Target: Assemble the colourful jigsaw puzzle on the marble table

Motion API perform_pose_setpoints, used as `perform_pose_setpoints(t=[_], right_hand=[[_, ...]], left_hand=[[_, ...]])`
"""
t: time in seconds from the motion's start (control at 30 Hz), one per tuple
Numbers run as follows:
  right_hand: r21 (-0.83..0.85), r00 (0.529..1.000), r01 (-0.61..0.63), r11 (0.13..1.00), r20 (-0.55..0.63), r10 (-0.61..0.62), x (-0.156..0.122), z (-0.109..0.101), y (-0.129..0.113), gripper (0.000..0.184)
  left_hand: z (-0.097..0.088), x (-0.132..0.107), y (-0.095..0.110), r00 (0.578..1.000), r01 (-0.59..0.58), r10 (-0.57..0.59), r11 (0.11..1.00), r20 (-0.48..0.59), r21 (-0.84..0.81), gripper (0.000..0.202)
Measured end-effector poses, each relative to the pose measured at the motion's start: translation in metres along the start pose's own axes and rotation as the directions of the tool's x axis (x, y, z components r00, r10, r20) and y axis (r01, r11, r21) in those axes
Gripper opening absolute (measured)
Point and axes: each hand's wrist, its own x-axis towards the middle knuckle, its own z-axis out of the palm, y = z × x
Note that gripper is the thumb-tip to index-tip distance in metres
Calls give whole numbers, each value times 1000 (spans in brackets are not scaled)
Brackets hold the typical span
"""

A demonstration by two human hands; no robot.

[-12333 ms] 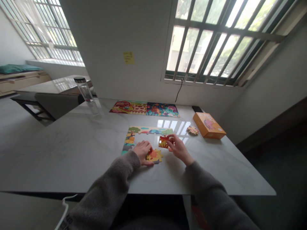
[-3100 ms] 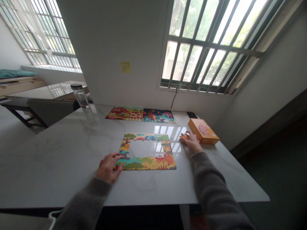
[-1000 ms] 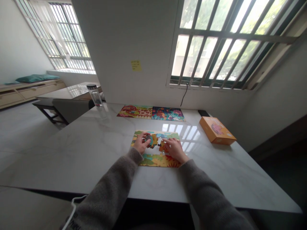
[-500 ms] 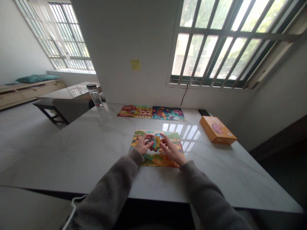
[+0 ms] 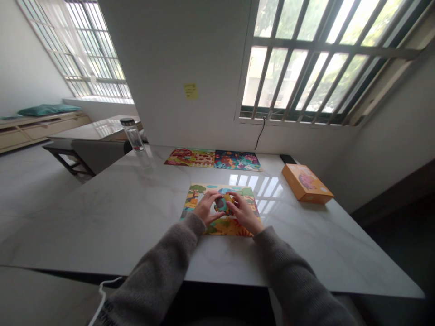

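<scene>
Jigsaw puzzle [image 5: 222,230] is being laid flat on a white marble table [image 5: 102,217], and an orange puzzle box [image 5: 307,183] is being kept to the right. Over the puzzle's central gap, one small piece [image 5: 222,203] is being held between the left hand [image 5: 208,209] and the right hand [image 5: 243,213], brought close together. It seems light, stiff cardboard, so taking it by the edges is judged best.

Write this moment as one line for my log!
left hand: holds jigsaw piece | right hand: holds same piece | below: jigsaw puzzle border
</scene>
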Motion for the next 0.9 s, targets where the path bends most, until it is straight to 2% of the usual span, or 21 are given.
perform_pose_setpoints(t=[0.1, 0.23, 0.37, 0.53, 0.6, 0.73, 0.9], right_hand=[[148, 994, -47, 988, 105, 31, -2, -1, -8, 54], [202, 985, -92, 975, 160, 59, -5, -5, -11, 59], [223, 984, -100, 970, 166, 64, -5, -9, -9, 57], [188, 996, -72, 979, 72, 59, -1, -15, -8, 57], [114, 998, -61, 992, 14, 60, 0, -19, -7, 58], [-6, 997, -64, 998, -42, 64, 1, -27, -2, 58], [-27, 997, -56, 998, -53, 55, 3, -31, 2, 57]], left_hand=[[-1, 0, 1, 1000, 26, -26, 999, -8, -20, 52], [-2, 1, 2, 998, 57, -59, 995, -18, -82, 53], [-4, 1, -1, 997, 42, -43, 999, -57, -30, 56], [-10, 1, -12, 976, 87, -50, 981, -211, 171, 53], [-11, -1, -16, 970, 159, -95, 943, -223, 292, 54], [-10, -3, -16, 957, 290, -237, 811, -167, 508, 52], [-10, -3, -7, 922, 358, -367, 681, -125, 639, 50]])
